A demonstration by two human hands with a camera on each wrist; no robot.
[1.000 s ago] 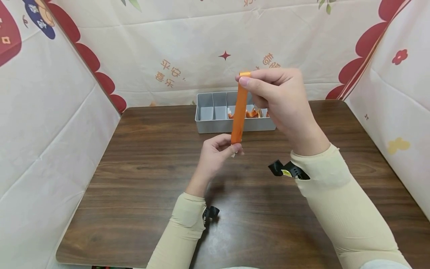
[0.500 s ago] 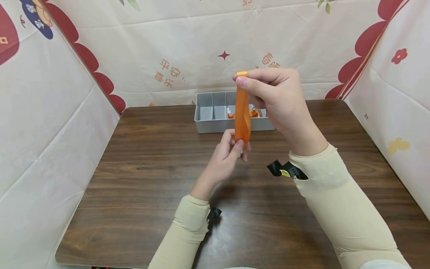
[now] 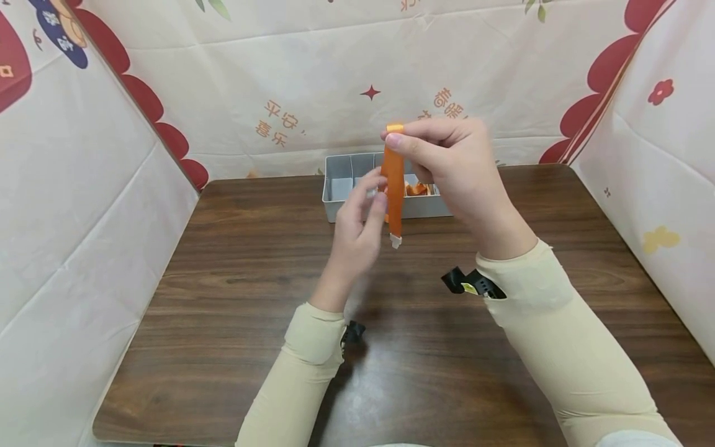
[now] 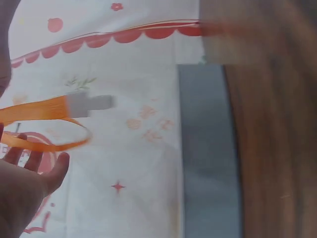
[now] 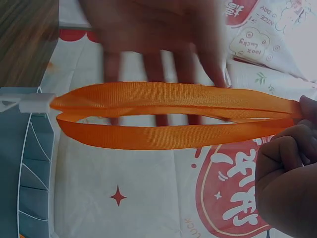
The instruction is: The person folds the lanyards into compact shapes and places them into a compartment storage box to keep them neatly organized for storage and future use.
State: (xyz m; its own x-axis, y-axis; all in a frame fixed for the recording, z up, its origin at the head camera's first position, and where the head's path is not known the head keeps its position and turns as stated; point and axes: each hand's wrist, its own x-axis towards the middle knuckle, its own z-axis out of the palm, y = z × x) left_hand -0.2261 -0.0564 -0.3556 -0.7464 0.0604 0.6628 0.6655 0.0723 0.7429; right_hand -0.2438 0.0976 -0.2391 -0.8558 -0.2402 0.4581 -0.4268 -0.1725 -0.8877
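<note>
An orange lanyard (image 3: pixel 395 186), folded into a loop, hangs upright above the table. Thumb and index finger of my right hand (image 3: pixel 455 155) pinch its upper end. A white plastic clip (image 3: pixel 396 241) dangles at the bottom and shows close up, slightly blurred, in the left wrist view. My left hand (image 3: pixel 357 226) is beside the lanyard's left side, its fingers loosely extended. In the right wrist view the blurred left hand (image 5: pixel 163 29) reaches its fingers behind the orange strap (image 5: pixel 163 96); whether they touch it I cannot tell.
Behind the hands, a grey divided box (image 3: pixel 363 211) stands at the back of the brown wooden table (image 3: pixel 240 298). Orange pieces (image 3: pixel 418 189) lie in its right-hand compartments. White printed cloth (image 3: pixel 335 68) surrounds the table at the back and sides.
My left hand has let go of the lanyard's lower end and moved up along its left side. The white clip now hangs free. My right hand has shifted slightly left, still pinching the top.
</note>
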